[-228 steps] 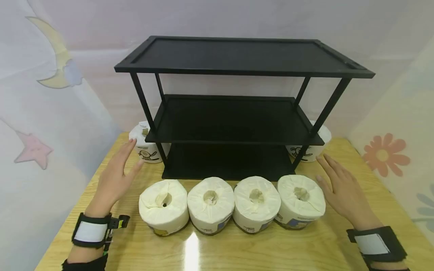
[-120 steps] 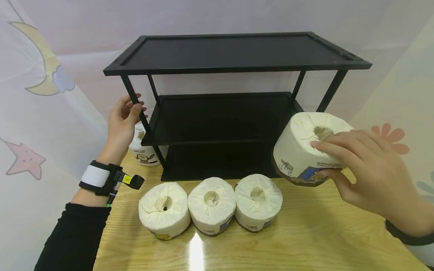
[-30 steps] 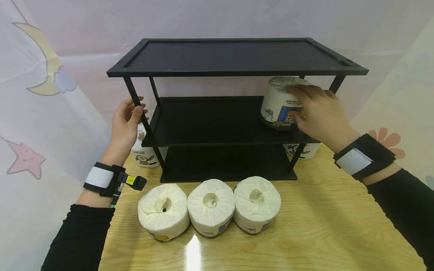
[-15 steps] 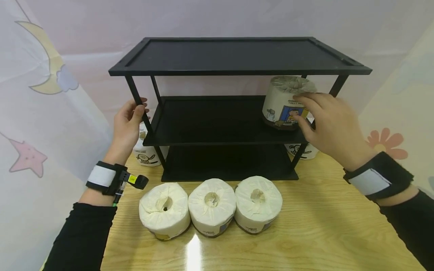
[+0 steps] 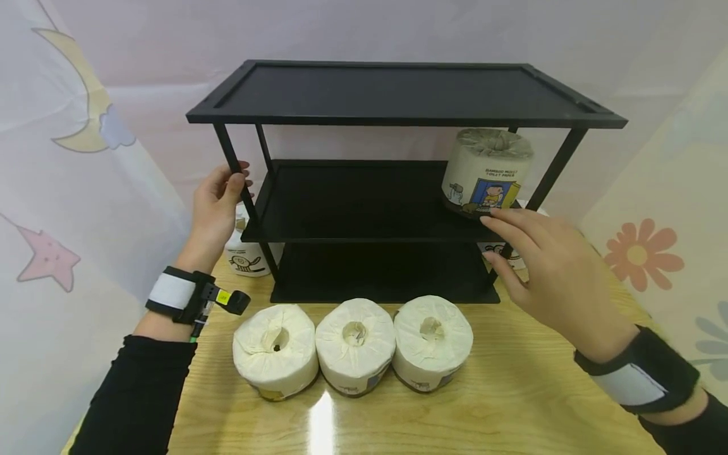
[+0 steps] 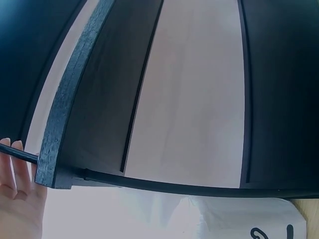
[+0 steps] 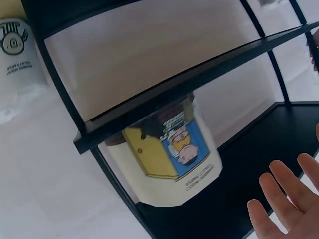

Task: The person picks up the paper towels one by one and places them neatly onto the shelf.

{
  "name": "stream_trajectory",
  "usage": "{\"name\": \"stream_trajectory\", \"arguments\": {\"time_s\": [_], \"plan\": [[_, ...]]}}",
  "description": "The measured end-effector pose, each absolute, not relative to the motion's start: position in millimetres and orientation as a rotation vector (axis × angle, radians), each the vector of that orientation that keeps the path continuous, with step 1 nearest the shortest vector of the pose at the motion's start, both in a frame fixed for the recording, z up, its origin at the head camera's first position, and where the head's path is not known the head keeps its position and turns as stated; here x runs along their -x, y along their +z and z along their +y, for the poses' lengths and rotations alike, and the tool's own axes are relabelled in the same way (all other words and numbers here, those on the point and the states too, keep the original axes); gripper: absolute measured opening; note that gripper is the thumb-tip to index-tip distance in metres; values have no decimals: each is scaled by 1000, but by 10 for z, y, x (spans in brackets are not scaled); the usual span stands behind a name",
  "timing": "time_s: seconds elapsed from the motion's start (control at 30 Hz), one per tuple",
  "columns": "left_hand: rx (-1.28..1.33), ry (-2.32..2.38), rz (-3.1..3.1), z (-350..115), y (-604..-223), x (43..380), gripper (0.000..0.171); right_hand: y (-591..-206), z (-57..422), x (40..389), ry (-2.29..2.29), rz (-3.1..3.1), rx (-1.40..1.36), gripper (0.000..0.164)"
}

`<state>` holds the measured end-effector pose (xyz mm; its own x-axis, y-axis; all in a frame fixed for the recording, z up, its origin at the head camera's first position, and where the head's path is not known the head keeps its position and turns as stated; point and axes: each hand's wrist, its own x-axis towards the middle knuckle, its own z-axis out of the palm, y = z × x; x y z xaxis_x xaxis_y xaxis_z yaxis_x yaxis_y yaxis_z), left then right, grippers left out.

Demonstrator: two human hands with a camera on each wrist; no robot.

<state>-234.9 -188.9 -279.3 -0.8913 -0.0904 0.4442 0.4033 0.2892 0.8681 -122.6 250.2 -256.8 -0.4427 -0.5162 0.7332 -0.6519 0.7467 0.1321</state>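
The person's left hand (image 5: 213,203) grips the front left post (image 5: 224,146) of the black rack (image 5: 387,95). The right hand (image 5: 560,278), fingers loosely extended and parted, is just off the printed roll (image 5: 482,170) standing upright at the middle shelf's (image 5: 352,196) right end. Three rolls (image 5: 355,332) line the table (image 5: 512,398) in front, seemingly touching.

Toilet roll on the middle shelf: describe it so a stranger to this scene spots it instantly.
Find the black three-tier rack on the wooden table. On its middle shelf, toward the right hand, stands a wrapped toilet roll with a blue-and-yellow picture. It is the only roll on a shelf; the front three rolls sit on the table.
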Motion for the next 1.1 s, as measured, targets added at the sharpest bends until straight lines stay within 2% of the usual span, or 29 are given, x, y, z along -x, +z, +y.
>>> {"name": "stream_trajectory", "arguments": {"time_s": [0.57,0.8,1.1], "plan": [[279,-1631,-2148,-1885,-2799,2351,37,-2952,2520,752,247,-2204,-927,52],[273,-1642,-2149,-1876,-2804,2365,37,-3122,2488,666,281,-2143,-1046,45],[302,-1603,-2151,-1885,-2817,2363,42,-3458,2430,593,276,-2289,-1102,48]]}}
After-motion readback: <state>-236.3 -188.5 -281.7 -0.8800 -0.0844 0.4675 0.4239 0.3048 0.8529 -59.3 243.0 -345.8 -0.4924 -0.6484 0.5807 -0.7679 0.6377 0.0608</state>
